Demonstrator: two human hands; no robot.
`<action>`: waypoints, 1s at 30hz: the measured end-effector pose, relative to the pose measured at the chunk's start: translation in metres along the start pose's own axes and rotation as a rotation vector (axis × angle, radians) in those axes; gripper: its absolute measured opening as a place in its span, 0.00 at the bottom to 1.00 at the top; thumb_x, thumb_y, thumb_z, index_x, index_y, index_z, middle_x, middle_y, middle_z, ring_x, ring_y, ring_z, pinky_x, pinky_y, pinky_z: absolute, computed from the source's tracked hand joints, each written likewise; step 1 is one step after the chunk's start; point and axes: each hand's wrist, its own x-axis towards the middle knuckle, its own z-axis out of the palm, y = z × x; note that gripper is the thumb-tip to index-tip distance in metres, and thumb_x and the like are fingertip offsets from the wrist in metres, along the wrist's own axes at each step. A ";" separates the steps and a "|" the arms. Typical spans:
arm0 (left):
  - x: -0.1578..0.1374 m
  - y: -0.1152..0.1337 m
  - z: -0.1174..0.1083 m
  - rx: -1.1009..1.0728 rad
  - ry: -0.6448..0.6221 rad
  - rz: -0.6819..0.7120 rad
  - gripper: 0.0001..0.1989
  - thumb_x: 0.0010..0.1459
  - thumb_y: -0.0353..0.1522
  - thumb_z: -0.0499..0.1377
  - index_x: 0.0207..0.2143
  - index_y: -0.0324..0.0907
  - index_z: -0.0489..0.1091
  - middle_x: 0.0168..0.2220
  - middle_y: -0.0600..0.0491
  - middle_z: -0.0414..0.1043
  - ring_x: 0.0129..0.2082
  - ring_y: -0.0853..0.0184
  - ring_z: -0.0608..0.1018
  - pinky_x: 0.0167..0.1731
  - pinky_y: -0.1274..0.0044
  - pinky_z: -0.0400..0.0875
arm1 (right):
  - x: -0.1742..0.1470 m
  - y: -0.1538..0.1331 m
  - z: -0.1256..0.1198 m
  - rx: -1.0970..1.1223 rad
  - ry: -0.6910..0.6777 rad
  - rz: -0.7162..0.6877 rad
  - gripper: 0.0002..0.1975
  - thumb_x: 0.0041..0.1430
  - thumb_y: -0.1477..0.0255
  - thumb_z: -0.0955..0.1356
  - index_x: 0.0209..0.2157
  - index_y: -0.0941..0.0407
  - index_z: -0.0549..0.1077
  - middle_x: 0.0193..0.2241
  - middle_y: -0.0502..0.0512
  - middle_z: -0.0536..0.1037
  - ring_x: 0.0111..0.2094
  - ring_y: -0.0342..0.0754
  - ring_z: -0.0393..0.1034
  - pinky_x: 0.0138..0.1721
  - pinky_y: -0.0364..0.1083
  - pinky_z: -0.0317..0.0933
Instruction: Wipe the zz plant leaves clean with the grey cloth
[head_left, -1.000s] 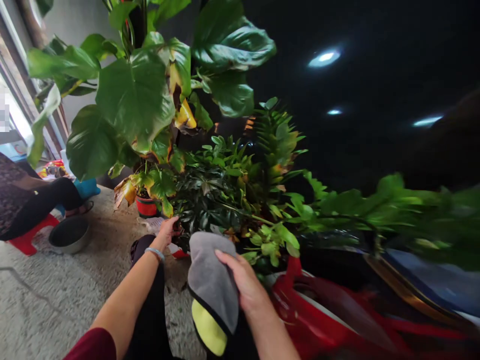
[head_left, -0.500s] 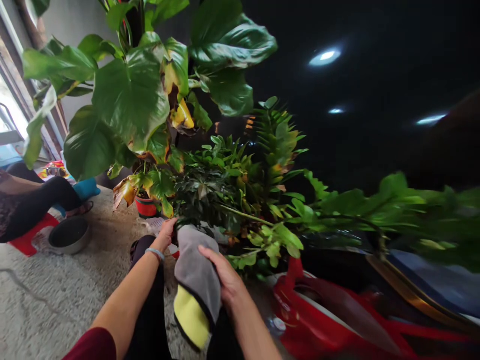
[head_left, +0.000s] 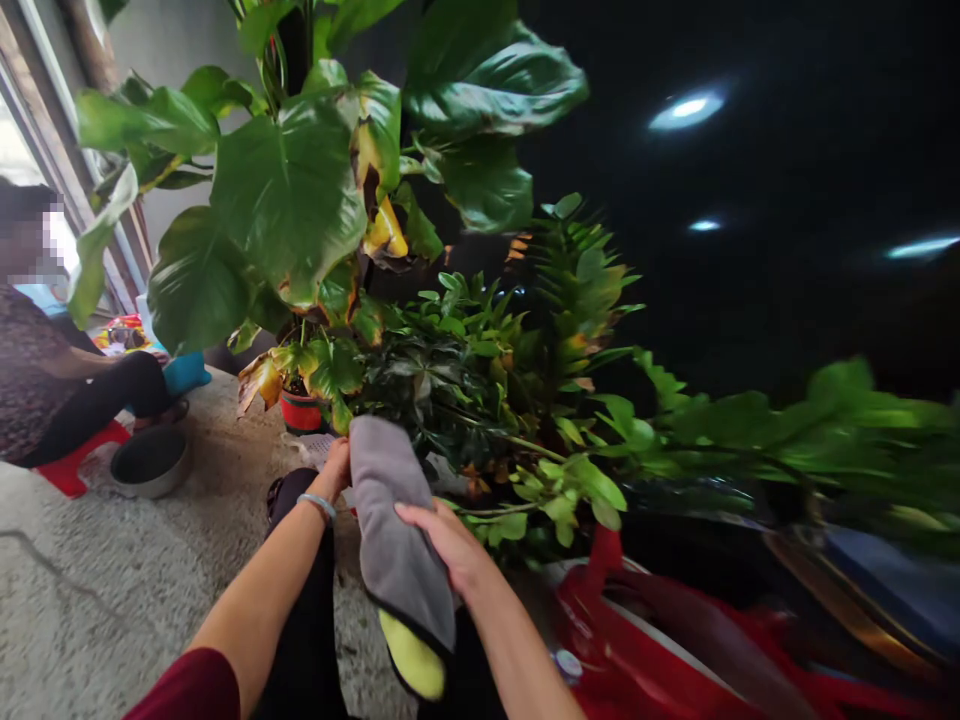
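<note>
A two-sided cloth (head_left: 397, 500), grey with a black edge and a yellow underside, is held up in front of my knees. My right hand (head_left: 446, 545) is closed on its right side, thumb lying across the grey face. My left hand (head_left: 336, 470), with a pale bracelet at the wrist, is closed at the cloth's upper left edge; its fingertips are hidden behind the fabric. Just beyond the cloth are the dark leaves of a potted plant (head_left: 420, 375).
A large-leaved plant (head_left: 289, 190) stands in a red pot (head_left: 301, 412). At left a person (head_left: 45, 370) sits on a red stool (head_left: 79, 465) beside a grey basin (head_left: 150, 465). A red bag (head_left: 637, 620) lies at right, near a green branch (head_left: 585, 490).
The cloth's upper end has risen and less yellow shows. My view has turned slightly left, so more of the seated person is visible.
</note>
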 end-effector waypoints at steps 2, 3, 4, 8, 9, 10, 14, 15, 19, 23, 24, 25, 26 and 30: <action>0.003 0.000 -0.002 0.003 0.018 -0.006 0.09 0.43 0.30 0.68 0.23 0.39 0.69 0.18 0.56 0.67 0.24 0.66 0.72 0.27 0.76 0.68 | -0.015 -0.003 -0.010 0.000 0.001 0.024 0.10 0.35 0.66 0.76 0.24 0.54 0.79 0.21 0.53 0.80 0.25 0.57 0.76 0.29 0.52 0.69; 0.003 -0.001 -0.002 0.006 0.015 -0.011 0.08 0.42 0.29 0.67 0.24 0.39 0.70 0.19 0.56 0.68 0.24 0.67 0.72 0.26 0.76 0.67 | -0.017 -0.011 -0.015 0.034 0.036 0.010 0.12 0.35 0.65 0.77 0.26 0.54 0.79 0.23 0.53 0.81 0.27 0.56 0.76 0.32 0.51 0.70; 0.002 -0.001 -0.002 0.010 0.005 -0.014 0.08 0.42 0.28 0.67 0.25 0.39 0.70 0.19 0.56 0.68 0.23 0.68 0.72 0.26 0.77 0.67 | -0.014 -0.022 -0.020 0.082 0.105 -0.039 0.15 0.35 0.64 0.77 0.29 0.54 0.79 0.25 0.54 0.82 0.28 0.55 0.77 0.35 0.51 0.70; -0.005 -0.003 0.003 0.039 -0.068 -0.009 0.07 0.42 0.29 0.65 0.25 0.39 0.70 0.20 0.56 0.69 0.22 0.70 0.72 0.24 0.78 0.67 | 0.025 -0.056 -0.032 0.281 0.388 -0.223 0.16 0.33 0.67 0.76 0.29 0.55 0.76 0.27 0.53 0.82 0.35 0.55 0.77 0.41 0.51 0.71; -0.006 -0.003 0.003 0.041 -0.078 -0.004 0.07 0.43 0.29 0.65 0.25 0.39 0.69 0.21 0.56 0.68 0.22 0.70 0.72 0.24 0.78 0.67 | 0.035 -0.055 -0.032 0.310 0.394 -0.180 0.14 0.33 0.67 0.75 0.28 0.54 0.75 0.26 0.53 0.81 0.35 0.55 0.77 0.41 0.51 0.71; -0.008 -0.003 0.004 0.039 -0.079 -0.001 0.07 0.43 0.30 0.65 0.25 0.39 0.69 0.21 0.56 0.68 0.23 0.70 0.72 0.24 0.78 0.67 | 0.041 -0.049 -0.032 0.327 0.376 -0.106 0.13 0.34 0.67 0.74 0.26 0.53 0.75 0.23 0.52 0.80 0.35 0.57 0.78 0.40 0.52 0.71; -0.006 -0.003 0.002 0.013 -0.033 -0.021 0.10 0.42 0.29 0.67 0.26 0.39 0.69 0.22 0.56 0.68 0.22 0.70 0.72 0.25 0.78 0.67 | 0.027 -0.001 -0.023 0.289 0.202 0.188 0.09 0.39 0.62 0.73 0.21 0.51 0.73 0.17 0.56 0.76 0.32 0.62 0.78 0.33 0.54 0.71; -0.004 -0.003 0.001 0.004 0.014 -0.024 0.10 0.41 0.28 0.67 0.26 0.39 0.69 0.22 0.56 0.68 0.22 0.70 0.72 0.24 0.78 0.67 | 0.015 0.009 -0.020 0.275 0.146 0.234 0.11 0.40 0.60 0.72 0.19 0.51 0.72 0.16 0.57 0.76 0.31 0.63 0.78 0.32 0.55 0.71; 0.004 0.000 -0.006 -0.038 0.288 0.032 0.11 0.39 0.23 0.64 0.28 0.40 0.68 0.23 0.57 0.68 0.22 0.71 0.71 0.24 0.80 0.64 | -0.025 0.011 -0.007 0.257 0.052 0.257 0.14 0.35 0.59 0.76 0.22 0.52 0.76 0.20 0.56 0.79 0.28 0.61 0.78 0.30 0.53 0.70; 0.008 0.010 -0.021 -0.099 0.454 0.129 0.14 0.41 0.25 0.61 0.32 0.43 0.66 0.29 0.58 0.70 0.24 0.74 0.71 0.26 0.82 0.63 | -0.025 -0.030 0.006 0.198 0.016 0.079 0.20 0.32 0.63 0.78 0.30 0.55 0.78 0.24 0.54 0.81 0.28 0.56 0.77 0.31 0.50 0.70; 0.007 0.013 -0.025 -0.124 0.473 0.160 0.13 0.42 0.26 0.61 0.33 0.43 0.65 0.31 0.57 0.71 0.26 0.74 0.72 0.27 0.82 0.64 | -0.018 -0.037 0.010 0.181 -0.005 0.027 0.20 0.33 0.63 0.78 0.31 0.56 0.78 0.25 0.54 0.82 0.28 0.56 0.77 0.32 0.49 0.69; 0.005 0.016 -0.029 -0.157 0.477 0.195 0.12 0.43 0.28 0.61 0.32 0.43 0.65 0.33 0.56 0.72 0.28 0.73 0.73 0.28 0.82 0.65 | -0.009 -0.042 0.014 0.170 -0.019 -0.025 0.20 0.33 0.63 0.78 0.31 0.56 0.78 0.26 0.54 0.82 0.29 0.55 0.77 0.33 0.49 0.69; 0.004 0.019 -0.032 -0.194 0.464 0.230 0.10 0.44 0.31 0.61 0.32 0.43 0.66 0.35 0.55 0.73 0.31 0.71 0.75 0.29 0.81 0.67 | 0.001 -0.043 0.018 0.168 -0.022 -0.063 0.20 0.32 0.64 0.78 0.31 0.56 0.78 0.26 0.55 0.82 0.31 0.55 0.77 0.33 0.48 0.69; -0.003 0.028 -0.036 -0.192 0.275 0.373 0.10 0.49 0.39 0.59 0.27 0.41 0.70 0.40 0.48 0.76 0.45 0.62 0.77 0.35 0.78 0.71 | 0.026 -0.019 0.031 0.164 0.073 0.003 0.16 0.32 0.65 0.77 0.27 0.56 0.77 0.21 0.53 0.80 0.28 0.54 0.76 0.30 0.48 0.67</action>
